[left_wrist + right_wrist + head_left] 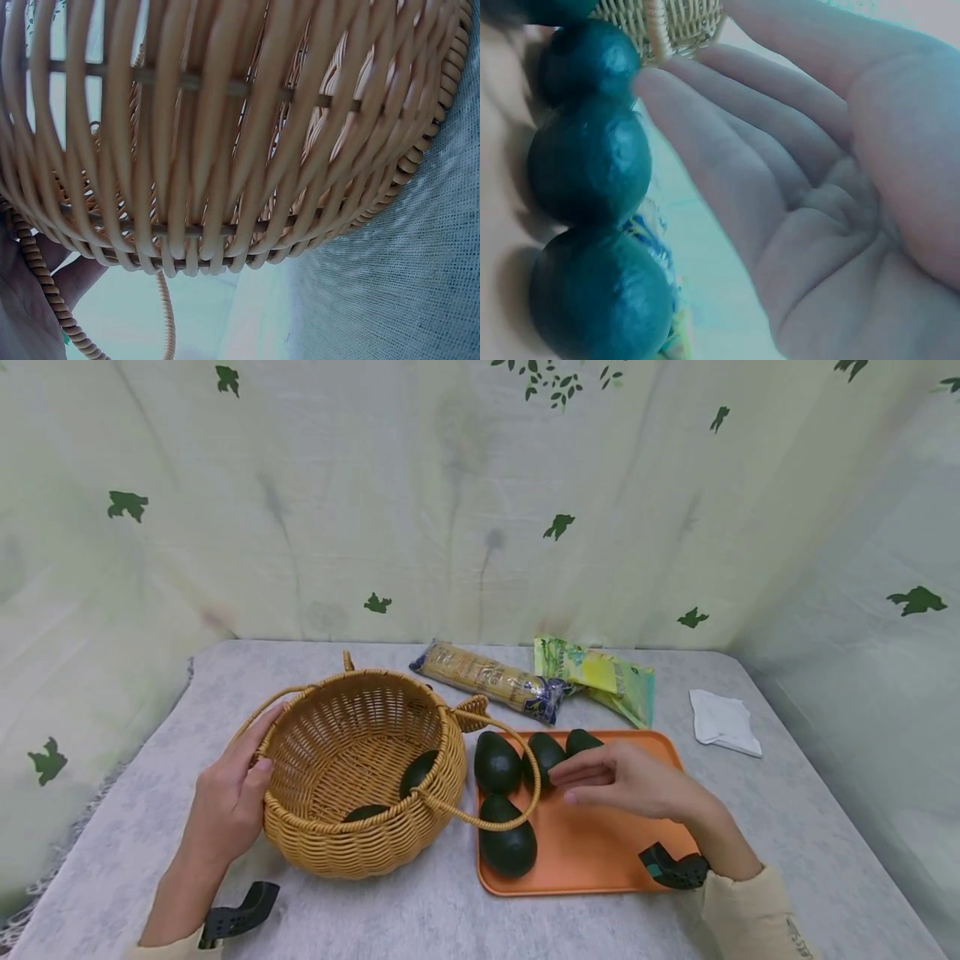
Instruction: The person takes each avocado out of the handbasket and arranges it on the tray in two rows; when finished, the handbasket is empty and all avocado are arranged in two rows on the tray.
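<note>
A round wicker basket [360, 852] stands tilted on the left, its mouth toward me, with two dark green avocados [418, 774] visible inside. My left hand [232, 793] grips its left rim; the left wrist view shows mostly woven wall [202, 135], with part of the hand [30, 300] at the rim beside a handle. Several more avocados [508, 839] lie on an orange tray [600, 860] to the right. Above the tray, my right hand [630, 781] has its fingers extended beside the back avocados. Its palm [832, 232] is bare in the right wrist view, next to an avocado row [592, 161].
Behind the tray lie a pack of dry noodles [491, 678] and a green-yellow packet [596, 677]. A white folded tissue [725, 722] is at the right. One basket handle [525, 814] hangs over the tray's left edge. Printed curtains [465, 510] enclose the table.
</note>
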`<state>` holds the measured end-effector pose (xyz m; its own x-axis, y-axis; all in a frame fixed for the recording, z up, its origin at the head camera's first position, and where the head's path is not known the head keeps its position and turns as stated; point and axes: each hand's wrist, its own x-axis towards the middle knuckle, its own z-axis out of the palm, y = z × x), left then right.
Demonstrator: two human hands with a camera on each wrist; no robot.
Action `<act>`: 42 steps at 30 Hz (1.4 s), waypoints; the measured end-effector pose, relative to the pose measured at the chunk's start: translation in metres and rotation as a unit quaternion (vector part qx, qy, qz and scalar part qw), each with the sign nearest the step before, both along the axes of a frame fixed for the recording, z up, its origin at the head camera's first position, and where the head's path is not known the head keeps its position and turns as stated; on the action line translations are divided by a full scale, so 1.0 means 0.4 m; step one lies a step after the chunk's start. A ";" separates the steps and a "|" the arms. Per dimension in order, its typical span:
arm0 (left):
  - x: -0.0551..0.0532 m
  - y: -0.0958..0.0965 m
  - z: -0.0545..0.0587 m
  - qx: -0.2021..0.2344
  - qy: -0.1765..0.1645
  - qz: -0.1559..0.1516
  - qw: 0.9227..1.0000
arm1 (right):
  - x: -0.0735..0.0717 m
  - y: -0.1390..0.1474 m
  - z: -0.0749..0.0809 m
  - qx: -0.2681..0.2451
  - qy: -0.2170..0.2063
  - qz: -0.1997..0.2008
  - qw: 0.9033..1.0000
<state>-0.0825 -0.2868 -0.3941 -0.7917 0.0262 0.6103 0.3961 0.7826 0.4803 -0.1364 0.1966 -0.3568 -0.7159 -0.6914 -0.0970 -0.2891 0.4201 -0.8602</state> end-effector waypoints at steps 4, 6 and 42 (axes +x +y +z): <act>-0.002 -0.001 -0.002 -0.003 -0.002 -0.001 1.000 | -0.003 -0.009 0.014 -0.018 0.027 -0.020 0.999; -0.003 -0.002 -0.003 -0.006 0.002 -0.002 1.000 | -0.006 -0.019 0.023 -0.023 0.034 -0.028 0.999; -0.003 -0.006 -0.002 -0.013 0.024 -0.008 1.000 | -0.089 -0.310 0.164 -0.068 0.127 0.043 0.989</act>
<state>-0.0836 -0.2892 -0.3950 -0.7605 0.0547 0.6470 0.4303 0.7887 0.4391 -0.1720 0.0725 -0.2912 -0.6439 -0.7447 0.1756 -0.5320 0.2708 -0.8023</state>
